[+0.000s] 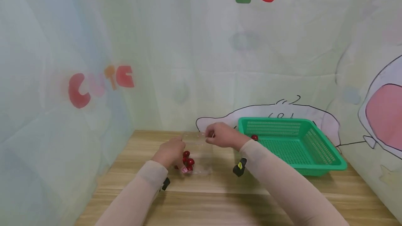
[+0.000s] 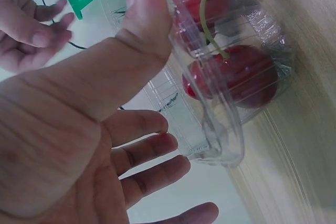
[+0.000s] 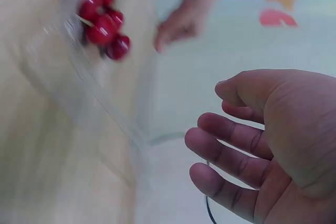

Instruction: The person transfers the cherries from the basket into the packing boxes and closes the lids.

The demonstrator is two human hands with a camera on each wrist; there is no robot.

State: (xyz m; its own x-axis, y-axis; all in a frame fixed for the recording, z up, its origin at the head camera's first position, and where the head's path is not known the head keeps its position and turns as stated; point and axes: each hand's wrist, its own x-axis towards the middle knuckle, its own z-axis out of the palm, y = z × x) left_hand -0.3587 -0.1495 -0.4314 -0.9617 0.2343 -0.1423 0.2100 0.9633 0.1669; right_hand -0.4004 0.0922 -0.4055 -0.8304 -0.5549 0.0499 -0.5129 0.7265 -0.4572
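Note:
A clear plastic box [image 1: 201, 156] with several dark red cherries [image 1: 190, 162] in its left part lies on the wooden table. My left hand [image 1: 169, 152] spans the box's left end, thumb towards the front and fingers towards the back. In the left wrist view its thumb [image 2: 147, 19] overlaps the clear rim, and the other fingers are spread, fairly straight. One cherry there has a pale green stem [image 2: 207, 19]. My right hand [image 1: 224, 135] is above the box's back right corner; in the right wrist view its fingers [image 3: 231, 135] bend loosely around nothing.
To the right stands a green plastic basket [image 1: 326, 166] with mesh walls; a cherry [image 1: 254, 137] shows at its left side. A printed cloth [image 1: 188, 79] hangs behind the table and along both sides. Black wrist cameras [image 1: 240, 167] sit under the sleeves.

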